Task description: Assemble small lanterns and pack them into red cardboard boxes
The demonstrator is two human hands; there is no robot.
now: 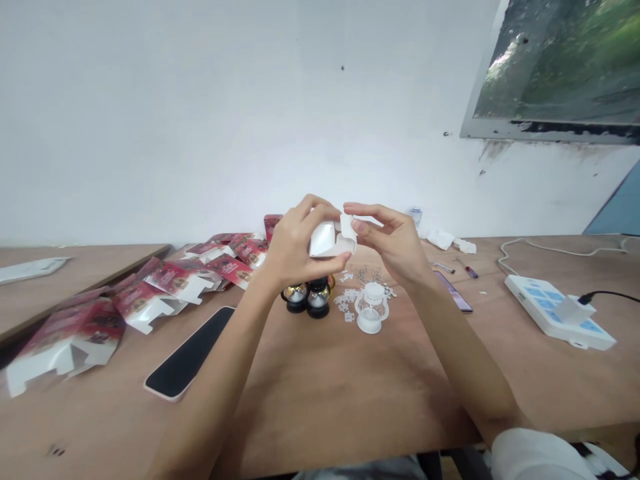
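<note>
A small cardboard box [324,241] is held up above the table, its white inside facing me. My left hand [299,239] wraps around its left side, thumb along the bottom edge. With thumb and index finger, my right hand [387,239] pinches a white end flap [348,225] of the box. Below the hands, a white mini lantern [371,310] stands upright on the table. Two black mini lanterns [317,300] stand to its left, their tops partly hidden by my left hand. Small white plastic pieces [347,300] lie scattered between them.
Flattened red-and-white boxes [170,283] are spread over the left side of the table [310,393]. A phone [193,353] lies near my left forearm, another phone [454,292] beyond my right. A white power strip [557,313] with a plugged-in charger sits at right.
</note>
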